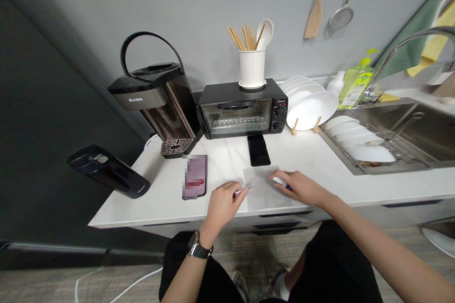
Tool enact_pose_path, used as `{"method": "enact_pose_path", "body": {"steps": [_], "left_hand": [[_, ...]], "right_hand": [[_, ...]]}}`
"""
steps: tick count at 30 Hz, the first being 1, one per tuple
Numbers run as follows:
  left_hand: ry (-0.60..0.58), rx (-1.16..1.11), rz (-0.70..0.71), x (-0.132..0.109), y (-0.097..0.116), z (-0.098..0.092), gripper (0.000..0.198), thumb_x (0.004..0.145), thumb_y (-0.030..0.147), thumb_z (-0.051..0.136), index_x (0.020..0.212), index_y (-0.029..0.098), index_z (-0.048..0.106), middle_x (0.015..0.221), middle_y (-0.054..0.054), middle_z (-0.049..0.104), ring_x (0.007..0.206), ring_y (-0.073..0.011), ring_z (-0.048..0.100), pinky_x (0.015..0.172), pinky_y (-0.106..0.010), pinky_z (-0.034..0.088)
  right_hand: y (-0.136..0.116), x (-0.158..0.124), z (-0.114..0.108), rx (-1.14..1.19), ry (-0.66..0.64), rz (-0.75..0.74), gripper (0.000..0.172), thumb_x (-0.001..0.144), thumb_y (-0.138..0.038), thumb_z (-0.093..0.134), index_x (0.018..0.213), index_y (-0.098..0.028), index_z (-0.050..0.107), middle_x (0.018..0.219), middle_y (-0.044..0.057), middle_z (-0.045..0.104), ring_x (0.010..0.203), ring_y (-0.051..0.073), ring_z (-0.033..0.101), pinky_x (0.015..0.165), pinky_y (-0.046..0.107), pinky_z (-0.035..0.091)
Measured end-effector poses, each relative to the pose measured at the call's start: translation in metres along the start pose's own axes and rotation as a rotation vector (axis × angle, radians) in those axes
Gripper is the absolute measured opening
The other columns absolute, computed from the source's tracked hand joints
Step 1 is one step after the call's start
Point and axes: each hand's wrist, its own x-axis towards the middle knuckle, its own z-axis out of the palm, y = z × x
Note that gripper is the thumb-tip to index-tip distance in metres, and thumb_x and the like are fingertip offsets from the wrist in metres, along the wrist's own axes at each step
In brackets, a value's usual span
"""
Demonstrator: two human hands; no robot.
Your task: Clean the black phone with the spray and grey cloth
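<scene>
A thin, pale sheet of paper point(261, 196) lies on the white counter point(159, 210) in front of me. My left hand point(224, 202) is closed on a slim pen-like stick point(237, 193) with a reddish part, its tip over the sheet's left edge. At the right side of the sheet, my right hand point(300, 187) is closed around a small white and blue object point(280, 181); its kind is hard to make out. Just behind the paper rests a black phone point(259, 150). A second phone with a blurred, purplish surface point(195, 175) lies left of my left hand.
A toaster oven point(243, 109) stands at the back, bearing a white utensil holder point(252, 67). Left are a water dispenser point(167, 109) and a dark bottle-shaped container point(110, 170) by the counter's edge. Right are racked plates point(313, 109) and a sink point(417, 144) with dishes.
</scene>
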Motion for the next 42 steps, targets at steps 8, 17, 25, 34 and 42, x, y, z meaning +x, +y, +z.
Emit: {"method": "enact_pose_path", "body": {"steps": [8, 17, 25, 34, 42], "left_hand": [[-0.013, -0.003, -0.002, -0.001, -0.001, 0.000, 0.041, 0.106, 0.044, 0.048, 0.073, 0.022, 0.052, 0.069, 0.002, 0.057, 0.065, -0.0146, 0.053, 0.064, -0.028, 0.032], [-0.007, -0.025, -0.012, 0.001, 0.001, -0.001, 0.041, 0.106, 0.045, 0.049, 0.072, 0.022, 0.052, 0.068, 0.002, 0.056, 0.064, -0.0147, 0.053, 0.063, -0.028, 0.033], [-0.029, -0.086, -0.021, 0.001, 0.005, -0.007, 0.041, 0.104, 0.045, 0.053, 0.071, 0.021, 0.056, 0.067, 0.002, 0.058, 0.062, -0.0142, 0.053, 0.063, -0.027, 0.033], [-0.331, -0.256, 0.257, 0.024, 0.075, -0.013, 0.049, 0.097, 0.051, 0.065, 0.062, 0.019, 0.054, 0.062, 0.003, 0.057, 0.060, -0.0121, 0.052, 0.059, -0.027, 0.028], [-0.193, -0.323, 0.123, 0.028, 0.064, -0.004, 0.029, 0.088, 0.049, 0.078, 0.089, 0.023, 0.065, 0.082, 0.004, 0.065, 0.073, -0.0138, 0.059, 0.066, -0.025, 0.041]], "right_hand": [[0.003, 0.002, -0.002, -0.076, 0.003, -0.001, 0.035, 0.111, -0.043, 0.038, 0.135, -0.025, 0.055, 0.107, 0.007, 0.079, 0.075, 0.022, 0.075, 0.075, 0.032, 0.053], [0.010, 0.000, -0.001, -0.199, 0.016, -0.019, 0.034, 0.111, -0.039, 0.038, 0.139, -0.026, 0.052, 0.123, 0.009, 0.076, 0.079, 0.023, 0.076, 0.075, 0.032, 0.052], [-0.001, -0.009, -0.006, -0.177, 0.021, -0.035, 0.037, 0.111, -0.039, 0.037, 0.141, -0.026, 0.054, 0.123, 0.011, 0.075, 0.082, 0.024, 0.076, 0.077, 0.034, 0.053], [-0.044, -0.047, 0.001, -0.037, -0.032, -0.284, 0.054, 0.108, -0.025, 0.043, 0.160, -0.035, 0.037, 0.114, 0.007, 0.072, 0.082, 0.018, 0.071, 0.074, 0.027, 0.050], [-0.014, -0.041, 0.019, 0.202, 0.201, -0.099, 0.037, 0.108, -0.033, 0.045, 0.144, -0.030, 0.051, 0.127, 0.009, 0.070, 0.105, 0.023, 0.071, 0.091, 0.034, 0.053]]}}
